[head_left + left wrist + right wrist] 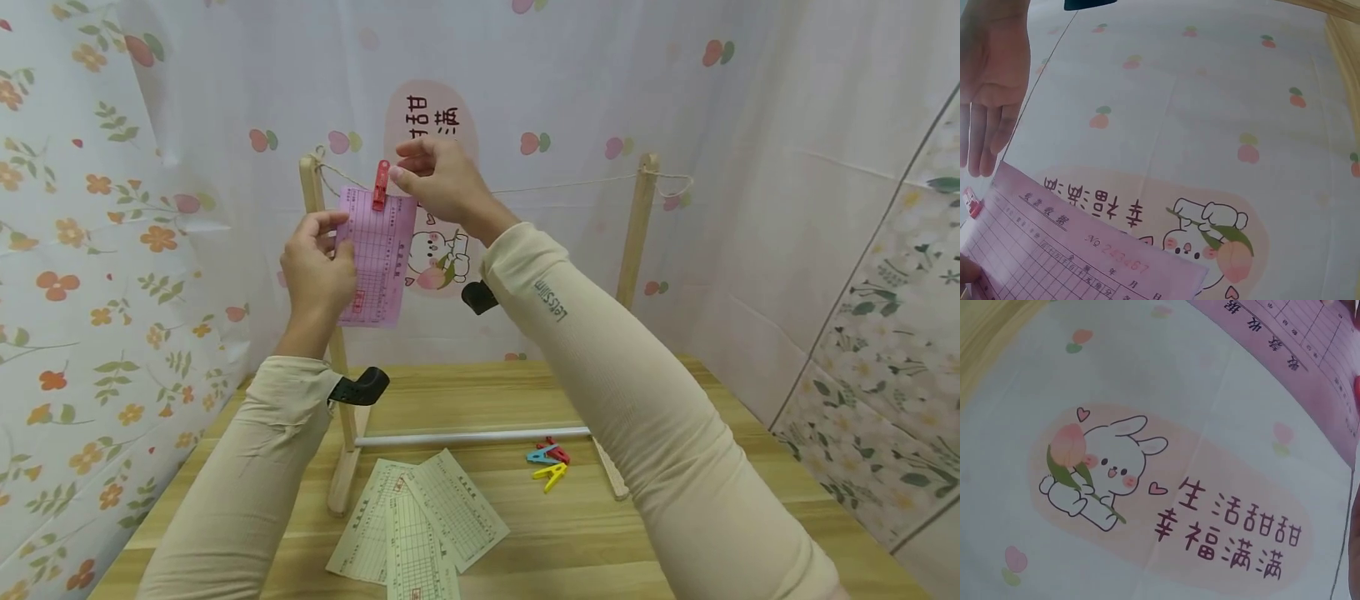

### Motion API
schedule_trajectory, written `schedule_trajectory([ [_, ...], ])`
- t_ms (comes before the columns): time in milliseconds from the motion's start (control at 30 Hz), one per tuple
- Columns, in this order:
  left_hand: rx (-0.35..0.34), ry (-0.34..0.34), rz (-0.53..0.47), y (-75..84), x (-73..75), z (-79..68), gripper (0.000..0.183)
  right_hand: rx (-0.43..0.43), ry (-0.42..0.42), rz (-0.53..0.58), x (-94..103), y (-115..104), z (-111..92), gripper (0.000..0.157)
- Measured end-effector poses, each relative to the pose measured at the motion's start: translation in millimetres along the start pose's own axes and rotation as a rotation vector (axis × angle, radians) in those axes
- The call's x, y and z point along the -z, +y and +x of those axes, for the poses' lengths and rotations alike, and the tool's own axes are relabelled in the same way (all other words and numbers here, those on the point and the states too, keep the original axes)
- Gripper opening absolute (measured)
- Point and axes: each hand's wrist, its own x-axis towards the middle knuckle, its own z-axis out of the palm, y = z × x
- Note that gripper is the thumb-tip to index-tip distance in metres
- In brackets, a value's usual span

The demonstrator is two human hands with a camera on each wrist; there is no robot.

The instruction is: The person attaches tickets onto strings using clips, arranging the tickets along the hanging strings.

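Note:
A pink receipt slip [388, 267] hangs from a thin string [562, 184], with a red clothespin [381, 187] standing on its top edge. My left hand [318, 267] holds the slip's left edge, thumb in front and fingers bent; a fingertip [967, 270] shows on the paper in the left wrist view. Beside the clothespin is my right hand [446, 183], its fingers loosely extended and gripping nothing. In the left wrist view that hand [992, 81] points down above the clothespin [971, 203], apart from it. The right wrist view catches the slip [1310, 356] at its upper right.
Two wooden posts [636, 233] carry the string, joined low down by a white rod [472, 436]. Pale green receipt slips [457, 508] overlap on the wooden table [555, 542]. Blue [543, 455], red [558, 451] and yellow clothespins [551, 476] lie near the right post. Patterned curtains [585, 75] surround the table.

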Motion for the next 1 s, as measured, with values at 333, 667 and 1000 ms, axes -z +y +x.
schedule_trajectory([
  [333,-0.005,-0.019,-0.001,1.9,0.7,-0.1,0.029,0.046,-0.022,0.055,18.0,5,-15,0.035],
  [667,0.026,-0.088,-0.010,3.2,5.5,-2.3,0.031,0.111,-0.001,0.204,32.5,22,-27,0.032],
  [1000,0.075,-0.228,-0.043,-2.1,19.6,-12.4,0.038,0.104,0.004,0.265,40.6,41,-46,0.030],
])
